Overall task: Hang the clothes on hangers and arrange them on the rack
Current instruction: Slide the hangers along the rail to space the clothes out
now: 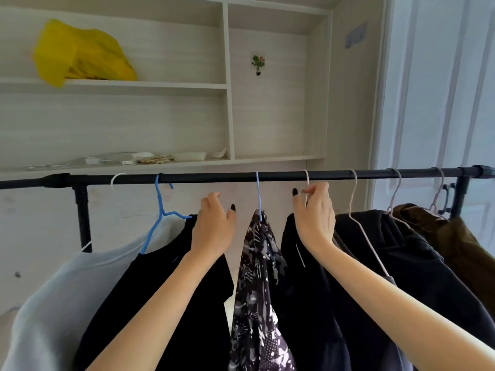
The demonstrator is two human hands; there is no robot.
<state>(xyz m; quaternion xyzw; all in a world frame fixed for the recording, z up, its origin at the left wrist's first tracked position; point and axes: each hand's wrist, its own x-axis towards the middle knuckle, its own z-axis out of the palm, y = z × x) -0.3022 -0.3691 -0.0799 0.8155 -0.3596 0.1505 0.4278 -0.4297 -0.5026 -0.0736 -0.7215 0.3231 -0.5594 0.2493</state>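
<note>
Clothes hang in a row from the black rack rail (241,177), which runs across the view below white wall shelves (160,85). From the left: a pale grey garment (67,285) on a white hanger (115,180), a black garment (160,290) on a blue hanger (160,210), a black-and-white patterned garment (257,290) on a thin blue hanger (258,194), another black garment (302,277), more dark clothes (396,253) on pale wire hangers, and a brown garment (460,242) at the far right.

The left hand (213,226) is raised just under the rail, beside the black garment's shoulder, its fingers relaxed and slightly spread, holding nothing that can be seen. The right hand (316,212) is up beside the patterned garment; its thumb and fingertips pinch the neck of a pale wire hanger (307,180) whose hook sits over the rail, carrying the second black garment.

A yellow plastic bag (80,53) lies on the upper shelf, and papers and small white items (150,158) lie on the lower one.
</note>
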